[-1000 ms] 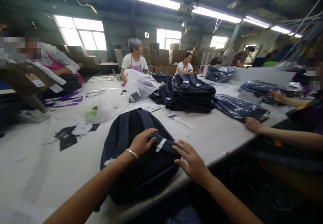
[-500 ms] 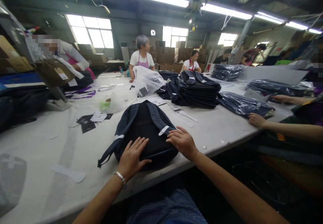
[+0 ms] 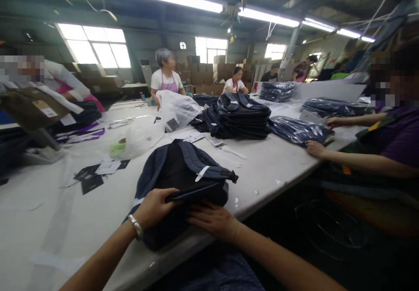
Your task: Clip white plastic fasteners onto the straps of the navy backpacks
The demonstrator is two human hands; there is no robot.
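A dark navy backpack [image 3: 170,168] lies at the front edge of the white table [image 3: 108,221], its straps upward. White strips wrap its straps; one shows on the right strap [image 3: 196,162]. My left hand [image 3: 157,206] grips the backpack's near edge, thumb on top and fingers tucked under the fabric. Against the bag's near lower side rests my right hand [image 3: 214,221], its fingers stretched out and partly in the bag's shadow.
Black tags [image 3: 91,179] lie left of the bag. Behind it are a white plastic bag [image 3: 178,107] and a stack of backpacks [image 3: 242,116]. On the right, a co-worker's hand [image 3: 316,148] touches a plastic-wrapped bag [image 3: 299,129]. Other people stand across the table.
My left hand has gone from lying flat on the backpack to gripping its near edge, which is lifted. My right hand has moved down from the strap to the near side. The view has shifted right.
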